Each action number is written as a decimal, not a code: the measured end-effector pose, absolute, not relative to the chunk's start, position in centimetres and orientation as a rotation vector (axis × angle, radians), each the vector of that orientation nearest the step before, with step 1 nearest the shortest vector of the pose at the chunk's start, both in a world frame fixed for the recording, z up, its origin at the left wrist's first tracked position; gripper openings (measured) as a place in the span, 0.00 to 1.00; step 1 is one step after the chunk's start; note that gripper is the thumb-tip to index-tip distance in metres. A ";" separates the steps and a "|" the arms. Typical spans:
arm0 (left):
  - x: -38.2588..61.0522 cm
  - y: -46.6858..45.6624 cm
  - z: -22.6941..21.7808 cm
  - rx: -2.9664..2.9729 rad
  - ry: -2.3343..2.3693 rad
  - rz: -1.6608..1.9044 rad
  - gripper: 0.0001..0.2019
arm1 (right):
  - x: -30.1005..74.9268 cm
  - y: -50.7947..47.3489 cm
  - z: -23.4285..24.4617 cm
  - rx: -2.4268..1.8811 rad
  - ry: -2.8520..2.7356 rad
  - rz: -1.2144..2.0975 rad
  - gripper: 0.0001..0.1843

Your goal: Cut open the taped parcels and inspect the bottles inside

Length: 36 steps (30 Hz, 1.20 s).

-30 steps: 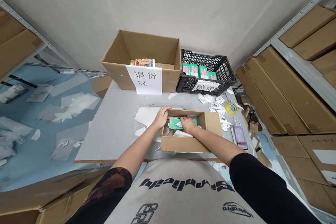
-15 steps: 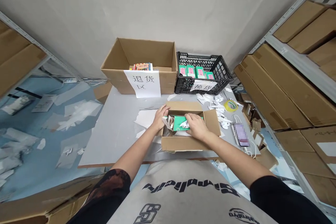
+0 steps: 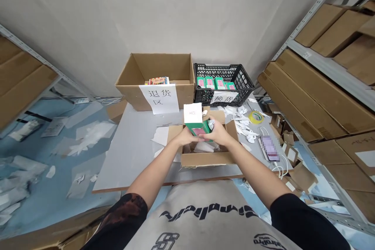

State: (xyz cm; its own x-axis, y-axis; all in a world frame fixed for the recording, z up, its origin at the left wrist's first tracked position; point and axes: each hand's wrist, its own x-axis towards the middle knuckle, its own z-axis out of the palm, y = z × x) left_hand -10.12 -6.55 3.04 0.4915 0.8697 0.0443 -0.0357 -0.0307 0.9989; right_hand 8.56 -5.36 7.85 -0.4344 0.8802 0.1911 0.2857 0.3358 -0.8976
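Head view: the left hand [image 3: 185, 137] and right hand [image 3: 218, 133] are gripping a green box [image 3: 198, 128] from either side, fingers curled closed around its lower part. The box is standing nearly upright above an open carton [image 3: 206, 159], its long axis pointing up and its white end [image 3: 193, 113] uppermost.

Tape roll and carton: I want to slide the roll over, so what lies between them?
In the head view, white paper scraps lie between the tape roll and the carton.
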 end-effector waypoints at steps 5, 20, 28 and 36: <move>-9.7 -7.0 2.1 1.244 0.774 0.990 0.36 | 10.9 -5.5 6.4 -1.094 -1.957 1.006 0.45; -5.3 -8.6 5.6 1.579 1.694 1.210 0.26 | 6.8 -5.5 6.1 -1.284 -1.361 1.027 0.43; -8.0 -10.0 7.4 1.098 0.939 1.004 0.33 | 10.6 -4.4 6.6 -0.848 -1.129 1.617 0.28; -5.8 -11.4 7.4 0.701 0.712 1.124 0.43 | 10.4 -3.7 6.7 -0.736 -1.317 1.810 0.31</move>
State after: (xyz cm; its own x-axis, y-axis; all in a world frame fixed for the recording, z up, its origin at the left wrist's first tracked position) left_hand -5.82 -11.37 7.43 0.2695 0.9517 -0.1473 -0.5398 0.2760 0.7953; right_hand 10.39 -3.69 6.72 -0.5410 0.8409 -0.0145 -0.2448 -0.1740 -0.9538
